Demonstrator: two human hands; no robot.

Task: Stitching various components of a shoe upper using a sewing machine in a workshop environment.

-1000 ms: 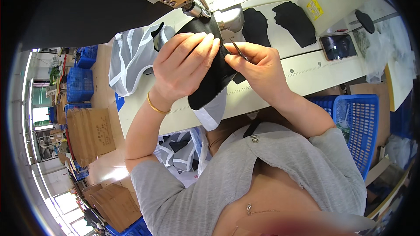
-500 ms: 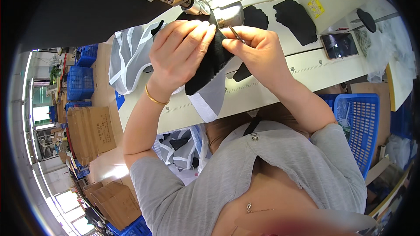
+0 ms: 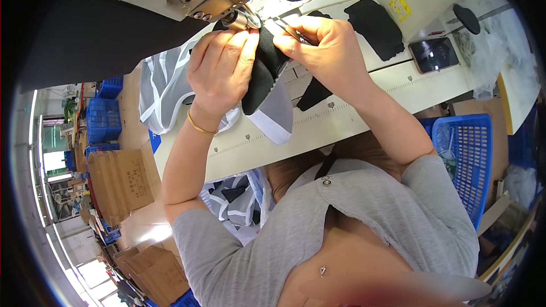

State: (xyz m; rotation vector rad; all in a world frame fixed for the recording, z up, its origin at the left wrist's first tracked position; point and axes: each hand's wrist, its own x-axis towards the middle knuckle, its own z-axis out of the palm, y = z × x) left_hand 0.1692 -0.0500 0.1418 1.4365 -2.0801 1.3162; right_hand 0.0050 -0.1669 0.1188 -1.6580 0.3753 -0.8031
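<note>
My left hand (image 3: 219,71) pinches a black ribbed knit piece (image 3: 265,71) beneath the head of a sewing machine (image 3: 224,8). Its fingertips lie close beside the metal roller (image 3: 242,20) near the needle area. Between the thumb and fingers of my right hand (image 3: 333,51) are slim metal tweezers (image 3: 291,30), their points directed at the lit stitching spot. A grey and white fabric panel (image 3: 274,119) hangs below the black piece over the table edge. Whether it is joined to the black piece, I cannot tell. My fingers partly hide the stitching spot.
Grey mesh pieces with white bands (image 3: 162,88) lie left on the table. Black cut pieces (image 3: 375,29) and a phone (image 3: 434,55) lie right. A blue basket (image 3: 475,165) stands at the right, cardboard boxes (image 3: 119,185) at the left. Below the table sits a bag of pieces (image 3: 233,199).
The view has shifted slightly. Both hands are nearer the stitching spot, and the black piece has moved farther in under the machine head. The tweezers have moved forward.
</note>
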